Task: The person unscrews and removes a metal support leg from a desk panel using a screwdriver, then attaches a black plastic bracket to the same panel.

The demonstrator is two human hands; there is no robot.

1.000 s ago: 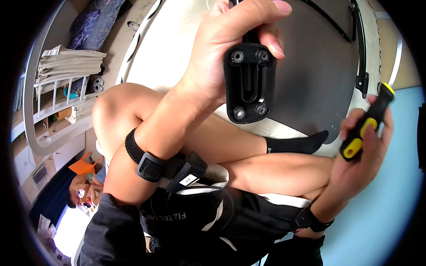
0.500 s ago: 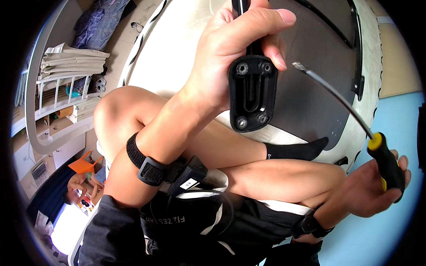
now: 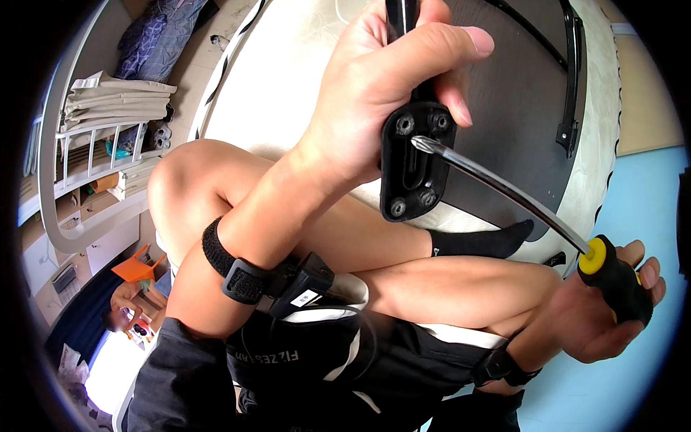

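At two o'clock from centre, the four-socket bracket [image 3: 412, 173] is held by its black tube [image 3: 402, 21], grasped in the left hand [image 3: 360, 93]; the Phillips screwdriver [image 3: 518, 198], gripped by the right hand [image 3: 586, 317], is best squared to a socket [image 3: 404, 124].

Above the left grip [image 3: 381, 79], the top edge cuts off the black rod [image 3: 399, 21]; the screwdriver handle [image 3: 615, 284] partly hides the right grip [image 3: 584, 320].

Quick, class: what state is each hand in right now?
Left hand: closed, holding the black part.
Right hand: closed, holding the screwdriver.
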